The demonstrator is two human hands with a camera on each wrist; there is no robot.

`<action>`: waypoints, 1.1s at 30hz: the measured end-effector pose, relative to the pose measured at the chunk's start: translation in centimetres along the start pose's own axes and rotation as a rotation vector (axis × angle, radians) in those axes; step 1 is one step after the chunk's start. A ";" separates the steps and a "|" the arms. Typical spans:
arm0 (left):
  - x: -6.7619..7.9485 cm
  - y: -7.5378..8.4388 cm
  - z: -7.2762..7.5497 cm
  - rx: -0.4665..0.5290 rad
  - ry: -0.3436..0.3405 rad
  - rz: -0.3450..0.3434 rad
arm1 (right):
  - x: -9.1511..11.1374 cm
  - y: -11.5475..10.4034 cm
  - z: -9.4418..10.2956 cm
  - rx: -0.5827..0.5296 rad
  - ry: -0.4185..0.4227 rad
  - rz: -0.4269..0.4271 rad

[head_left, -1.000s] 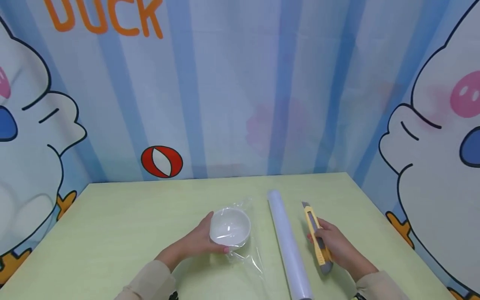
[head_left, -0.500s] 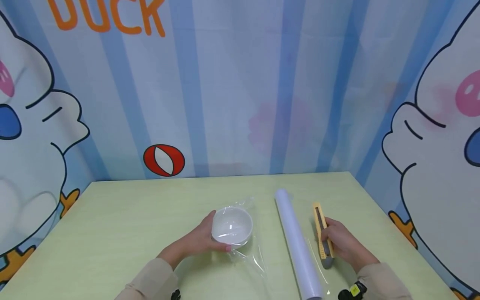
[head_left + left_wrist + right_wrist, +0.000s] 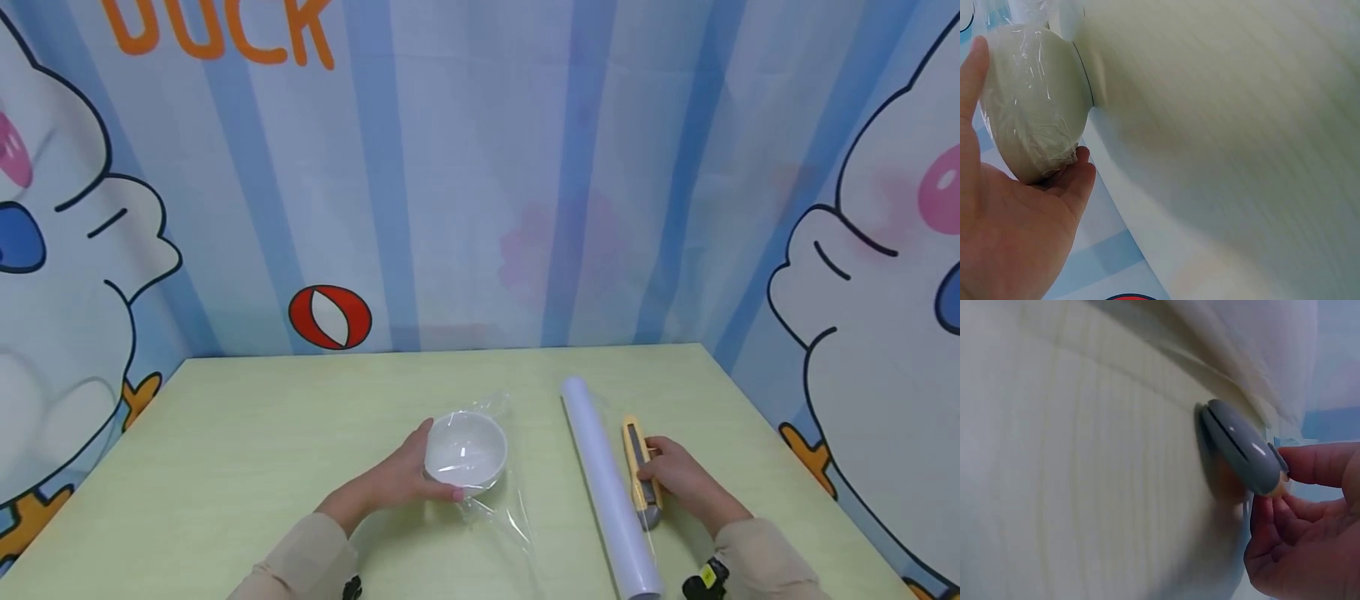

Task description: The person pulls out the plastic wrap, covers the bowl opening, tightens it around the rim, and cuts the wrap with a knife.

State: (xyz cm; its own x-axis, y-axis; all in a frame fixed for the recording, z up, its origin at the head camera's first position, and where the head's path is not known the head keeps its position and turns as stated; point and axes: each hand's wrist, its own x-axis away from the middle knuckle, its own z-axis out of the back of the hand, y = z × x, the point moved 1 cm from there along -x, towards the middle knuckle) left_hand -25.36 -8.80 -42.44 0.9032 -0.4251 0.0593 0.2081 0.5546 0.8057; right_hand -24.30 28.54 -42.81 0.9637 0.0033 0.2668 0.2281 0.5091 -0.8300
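Observation:
A white bowl with clear cling film stretched over it stands on the table. My left hand grips its left side, thumb near and fingers behind; in the left wrist view the film lies crumpled against the outer wall of the bowl. My right hand pinches a yellow and grey utility knife close to the tabletop, right of the film roll. No blade shows at its far end. The right wrist view has the knife's grey end by the thumb and fingers.
A long roll of cling film lies between the bowl and the knife, running toward the table's near edge. Behind the pale green table hangs a striped blue curtain with duck drawings on both sides.
The knife's blade, visible a second ago, has gone into the handle. My right hand has brought the knife to the right and lower. The roll has shifted right; the left hand keeps its hold.

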 end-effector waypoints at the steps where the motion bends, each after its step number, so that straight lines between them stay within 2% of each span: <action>1: 0.0 0.0 0.0 -0.003 -0.002 0.002 | -0.1 0.0 0.1 0.029 0.008 -0.001; 6: -0.2 -0.2 -0.1 -0.004 -0.007 -0.025 | -0.5 0.1 0.6 0.135 0.013 -0.019; 10: -0.3 -0.4 -0.2 0.006 -0.004 -0.077 | -0.5 0.1 0.7 0.145 -0.001 -0.033; 20: -0.5 -0.5 0.1 0.012 0.004 -0.150 | -0.4 0.3 1.3 0.251 0.027 0.024; 27: -0.8 -0.7 0.1 0.008 -0.011 -0.163 | -0.1 0.0 1.9 0.209 0.021 0.015; 30: -0.9 -0.8 0.0 0.026 -0.015 -0.169 | 0.1 -1.1 2.4 0.173 0.057 0.015; 33: -1.0 -0.9 0.0 0.041 -0.015 -0.180 | 0.1 -2.8 2.7 0.158 0.085 0.052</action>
State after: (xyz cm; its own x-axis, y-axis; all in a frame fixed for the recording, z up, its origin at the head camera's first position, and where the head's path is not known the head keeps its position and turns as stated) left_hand -26.45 -8.92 -43.25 0.8469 -0.5258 -0.0796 0.3505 0.4393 0.8271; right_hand -25.21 29.48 -39.14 0.9835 -0.0366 0.1774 0.1594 0.6392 -0.7523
